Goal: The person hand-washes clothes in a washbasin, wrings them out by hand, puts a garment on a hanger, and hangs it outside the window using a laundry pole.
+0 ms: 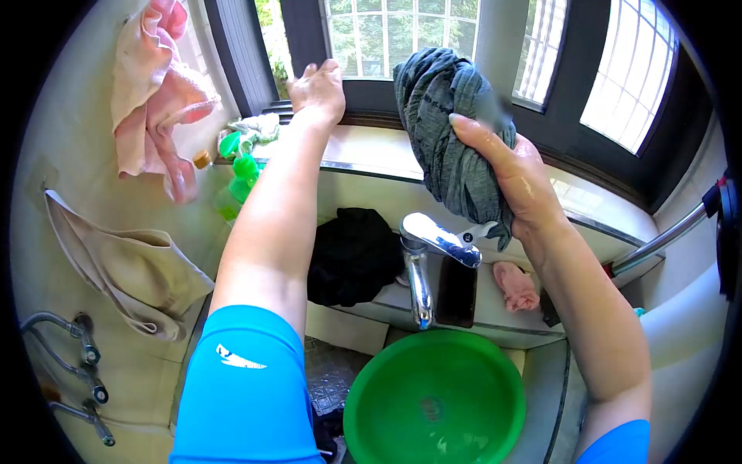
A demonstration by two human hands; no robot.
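Right hand (527, 179) clamps the cloth (444, 127) at 1 o'clock, full-palm's best tbh; left hand (318, 94) curls near the window (402, 35) at 11, can't tell if gripping.

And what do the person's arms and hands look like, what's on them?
Both arms have bright blue sleeves, and the left sleeve has a small white mark. Only a bit of the right sleeve shows. The left hand and right hand wear no gloves, and I see no watch.

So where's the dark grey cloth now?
Head view, upper part, right of centre: the cloth is in the right hand, above the faucet.
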